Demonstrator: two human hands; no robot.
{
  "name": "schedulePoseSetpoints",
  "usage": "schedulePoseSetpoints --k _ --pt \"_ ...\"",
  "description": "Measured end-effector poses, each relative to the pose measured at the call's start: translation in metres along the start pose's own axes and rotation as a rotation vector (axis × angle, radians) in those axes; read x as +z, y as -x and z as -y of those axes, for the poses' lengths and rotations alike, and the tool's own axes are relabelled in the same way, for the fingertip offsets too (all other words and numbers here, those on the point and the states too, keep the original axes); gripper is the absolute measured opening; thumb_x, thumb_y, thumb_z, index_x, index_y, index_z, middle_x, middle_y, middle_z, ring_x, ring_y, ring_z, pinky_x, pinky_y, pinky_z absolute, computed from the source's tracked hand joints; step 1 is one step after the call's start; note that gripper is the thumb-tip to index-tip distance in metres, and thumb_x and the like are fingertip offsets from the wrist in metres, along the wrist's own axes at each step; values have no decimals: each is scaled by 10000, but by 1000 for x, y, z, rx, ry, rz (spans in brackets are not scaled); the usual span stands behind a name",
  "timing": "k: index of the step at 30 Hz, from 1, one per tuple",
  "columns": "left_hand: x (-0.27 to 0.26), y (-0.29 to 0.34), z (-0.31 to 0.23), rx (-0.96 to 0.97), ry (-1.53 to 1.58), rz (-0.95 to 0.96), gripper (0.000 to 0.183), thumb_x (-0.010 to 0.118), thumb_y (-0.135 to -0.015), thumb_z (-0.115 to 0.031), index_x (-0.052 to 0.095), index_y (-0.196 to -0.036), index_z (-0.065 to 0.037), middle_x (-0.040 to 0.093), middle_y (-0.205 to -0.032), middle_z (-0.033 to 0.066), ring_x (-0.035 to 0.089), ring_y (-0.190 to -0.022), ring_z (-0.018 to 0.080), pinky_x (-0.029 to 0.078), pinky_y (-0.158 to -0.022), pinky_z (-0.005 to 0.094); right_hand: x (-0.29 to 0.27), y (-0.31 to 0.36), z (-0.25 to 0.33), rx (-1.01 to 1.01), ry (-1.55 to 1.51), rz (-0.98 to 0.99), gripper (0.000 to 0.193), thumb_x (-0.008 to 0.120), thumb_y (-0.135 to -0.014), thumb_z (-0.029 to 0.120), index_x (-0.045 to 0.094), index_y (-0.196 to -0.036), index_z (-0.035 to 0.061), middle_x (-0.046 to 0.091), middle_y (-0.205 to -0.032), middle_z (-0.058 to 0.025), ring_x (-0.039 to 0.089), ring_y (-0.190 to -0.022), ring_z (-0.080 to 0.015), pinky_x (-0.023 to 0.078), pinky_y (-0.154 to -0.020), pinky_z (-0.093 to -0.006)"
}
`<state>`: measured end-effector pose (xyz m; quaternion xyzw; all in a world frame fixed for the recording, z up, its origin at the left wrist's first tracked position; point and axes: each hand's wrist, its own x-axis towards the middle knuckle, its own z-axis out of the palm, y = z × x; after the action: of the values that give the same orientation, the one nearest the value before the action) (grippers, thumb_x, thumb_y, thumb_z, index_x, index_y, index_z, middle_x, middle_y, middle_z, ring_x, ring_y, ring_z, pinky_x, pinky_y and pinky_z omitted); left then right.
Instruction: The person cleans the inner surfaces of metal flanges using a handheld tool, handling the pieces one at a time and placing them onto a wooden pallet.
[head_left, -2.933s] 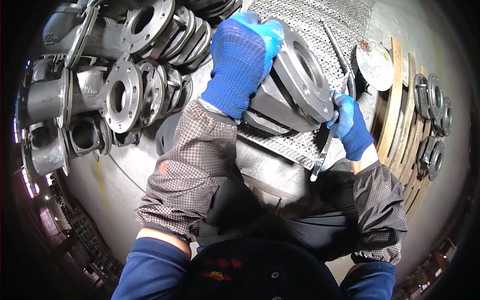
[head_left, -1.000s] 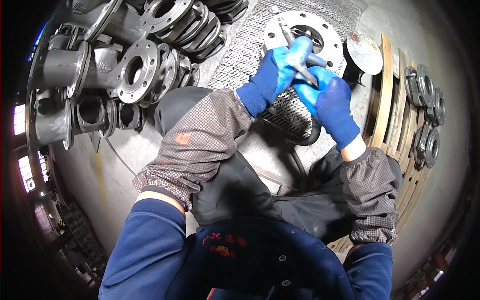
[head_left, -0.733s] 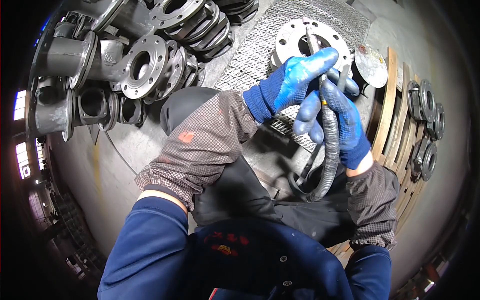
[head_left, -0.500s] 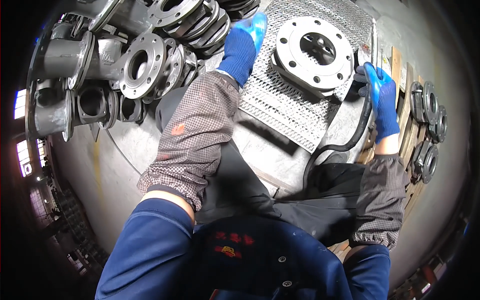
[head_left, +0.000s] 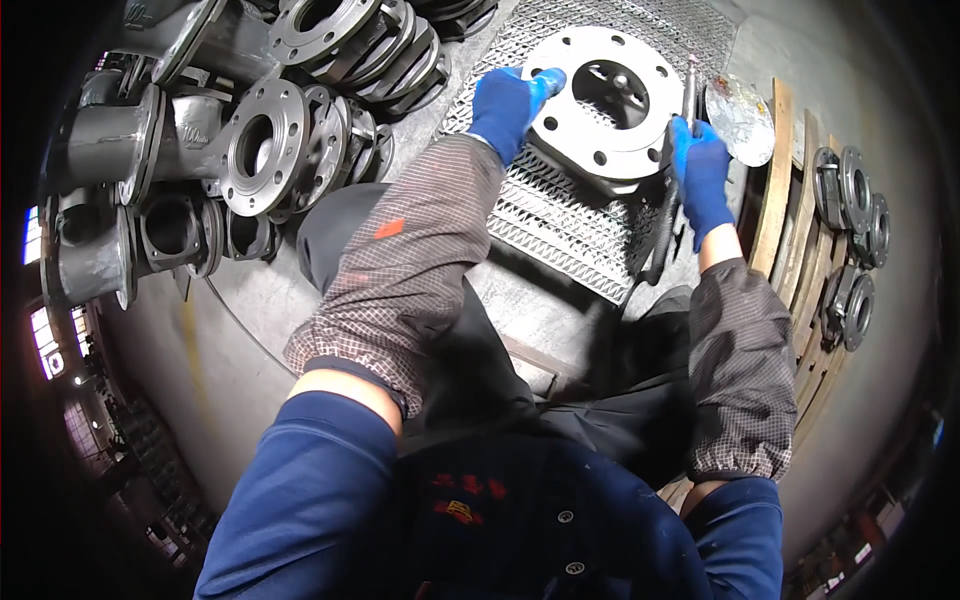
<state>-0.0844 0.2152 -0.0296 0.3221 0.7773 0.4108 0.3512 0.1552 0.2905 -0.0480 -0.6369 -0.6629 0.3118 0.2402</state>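
A grey metal valve body with a round, drilled flange on top rests on a perforated metal grating in front of me. My left hand, in a blue glove, grips the left rim of that flange, with the thumb side over its top face. In my gloved right hand, closed at the flange's right side, is a slim rod-like tool whose thin metal end points away from me. A black hose runs down below this hand. The fingers under the tool are partly hidden.
Several flanged castings and pipe-like bodies are piled at the left. Beyond my right hand lies a pale round disc. On the right, a wooden pallet bears several smaller flanged parts.
My left hand has come down and right onto the flange's rim. My right hand has moved left with the tool, up to the flange's right side, and the hose has shifted along.
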Motion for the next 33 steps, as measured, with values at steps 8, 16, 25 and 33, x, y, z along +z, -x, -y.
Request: schedulePoseSetpoints --k 8,16,25,33 --pt "-76 47 23 -46 -2 -32 270 772 -735 -196 666 -715 52 647 -646 56 578 -520 117 471 -524 231 32 70 33 34 -121 115 376 594 -852 338 618 -889 -35 633 -744 -219 625 -685 -322 485 -664 -395" --pt "-81 109 -48 469 -648 -298 462 768 -665 -451 664 -707 -2 590 -582 140 600 -553 255 485 -550 347 59 81 11 65 -302 251 341 552 -892 308 620 -855 -24 601 -626 -156 579 -565 -238 460 -569 -370" --pt "-8 108 -72 844 -656 -473 464 731 -632 -345 679 -954 -15 656 -930 158 629 -821 336 504 -813 409 56 67 -16 52 87 113 380 555 -856 363 612 -834 -12 612 -742 -248 616 -719 -386 477 -685 -440" --pt "-8 63 -101 449 -832 -168 424 473 -872 -452 688 -742 -111 646 -659 160 645 -607 332 504 -547 449 17 80 12 266 -534 376 294 584 -886 222 611 -1055 -17 565 -664 -18 542 -526 -108 436 -475 -255"
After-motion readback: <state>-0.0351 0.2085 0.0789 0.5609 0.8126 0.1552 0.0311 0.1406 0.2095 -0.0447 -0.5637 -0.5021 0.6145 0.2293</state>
